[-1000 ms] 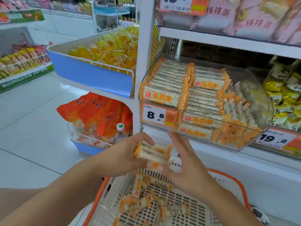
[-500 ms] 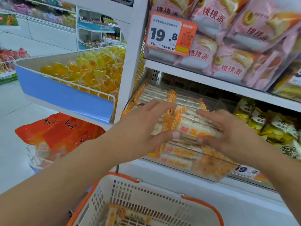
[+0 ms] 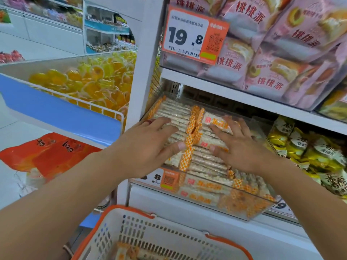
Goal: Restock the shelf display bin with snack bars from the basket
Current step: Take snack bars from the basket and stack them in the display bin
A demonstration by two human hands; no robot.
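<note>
A clear plastic display bin [image 3: 249, 211] on the middle shelf holds rows of white snack bars [image 3: 174, 113] with orange checkered ends. My left hand [image 3: 148, 145] lies flat on the left row, fingers spread and nearly straight. My right hand [image 3: 238, 145] presses flat on the right row, fingers straight over a bar with orange lettering. Neither hand grips a bar. Below, the white basket [image 3: 150, 233] with orange rim and handles holds a few more bars [image 3: 127, 254] at the frame's bottom edge.
A shelf board [image 3: 244, 94] with pink snack packs [image 3: 272, 53] hangs close above the bin. Yellow packets [image 3: 304, 151] fill the bin to the right. A blue-fronted bin of yellow jellies [image 3: 84, 81] and orange bags [image 3: 47, 152] sit left of the white upright post [image 3: 142, 72].
Both hands lifted a bundle of bars from over the basket up to the bin and laid them there. The hands now lie flat and spread on the rows.
</note>
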